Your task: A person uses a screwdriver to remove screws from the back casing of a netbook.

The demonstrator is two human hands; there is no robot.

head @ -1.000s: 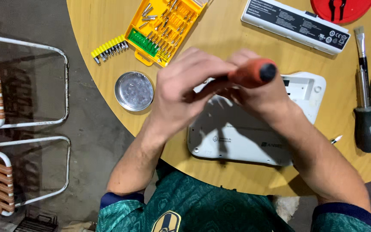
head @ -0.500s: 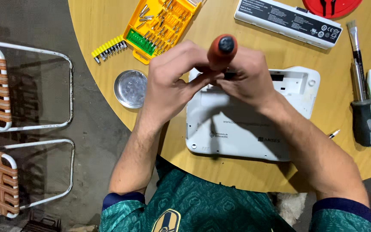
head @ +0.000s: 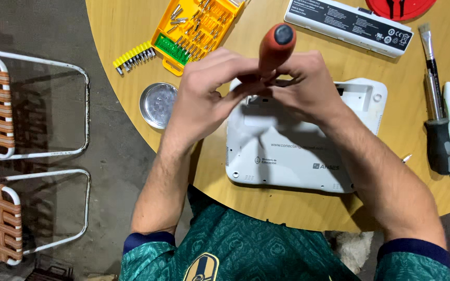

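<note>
While both hands meet over the upturned white laptop (head: 292,156), left hand (head: 207,96) and right hand (head: 308,88) close their fingers around the lower shaft of an orange-handled screwdriver (head: 275,46); handle stands upright above the fingertips, tip hidden beneath them, so contact with the laptop cannot be told. Left of the left fingers: round metal dish (head: 158,105), yellow bit case (head: 196,28) further up. Beyond the right fingers: grey battery pack (head: 347,23). Well right: black-handled screwdriver (head: 438,140), brush (head: 427,39).
</note>
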